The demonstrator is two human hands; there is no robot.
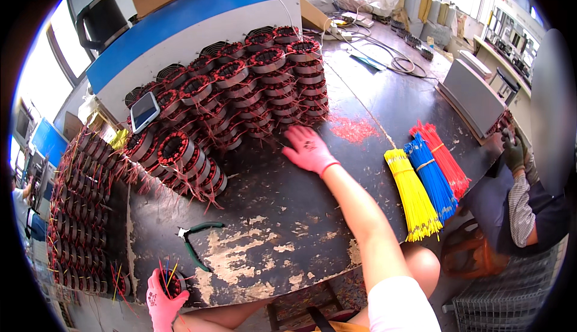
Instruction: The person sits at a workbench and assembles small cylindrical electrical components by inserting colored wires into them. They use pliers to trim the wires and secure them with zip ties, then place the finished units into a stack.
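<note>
My left hand (161, 303), in a pink glove, is closed round a wound motor stator (175, 283) at the table's near left edge. Red, blue and yellow wires stick up from that stator. My right hand (309, 150), also gloved in pink, reaches far forward with its fingers stretched out. It lies at the foot of tall stacks of stators (246, 85) with red windings and grips nothing that I can see. Green-handled cutting pliers (197, 243) lie spread on the worn dark table (282, 212) between my hands.
Bundles of yellow (413, 194), blue (431, 179) and red wires (442, 159) lie on the right. Red scraps (353, 129) are scattered near the stacks. A phone (144, 112) rests on the stators. More stators (78, 212) fill the left side. A co-worker's gloved hands (515, 150) show far right.
</note>
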